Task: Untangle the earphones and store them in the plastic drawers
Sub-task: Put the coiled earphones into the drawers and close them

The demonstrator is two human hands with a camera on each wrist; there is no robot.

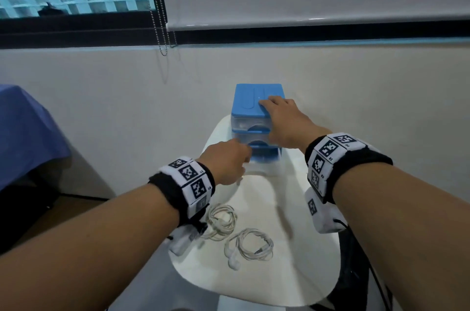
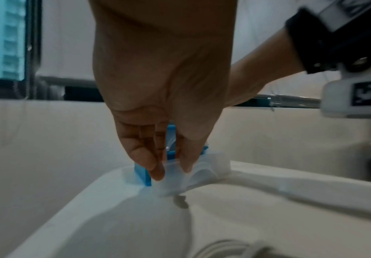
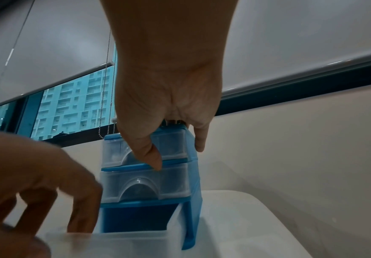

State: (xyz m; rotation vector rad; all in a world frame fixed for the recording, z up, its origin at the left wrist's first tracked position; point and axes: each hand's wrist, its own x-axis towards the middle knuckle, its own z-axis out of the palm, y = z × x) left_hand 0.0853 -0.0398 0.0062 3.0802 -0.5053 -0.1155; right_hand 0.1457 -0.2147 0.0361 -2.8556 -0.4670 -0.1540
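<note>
A blue plastic drawer unit (image 1: 250, 103) with three clear drawers stands at the far end of the white table (image 1: 300, 247). My right hand (image 1: 282, 117) holds its top, thumb down the front and one finger down the right side (image 3: 173, 139). My left hand (image 1: 229, 160) pinches the front of the bottom drawer (image 1: 259, 168), which is pulled out toward me (image 3: 114, 242). The wrist view shows thumb and fingers (image 2: 173, 167) on the clear drawer wall (image 2: 202, 169). Two coiled white earphones lie nearer me, one (image 1: 221, 221) by my left wrist, the other (image 1: 250, 244) to its right.
The table is small and rounded, close to a beige wall under a window with a blind and a bead chain (image 1: 162, 38). A blue cloth (image 1: 23, 132) covers something at the left. Dark cables hang off the table's right side (image 1: 356, 260).
</note>
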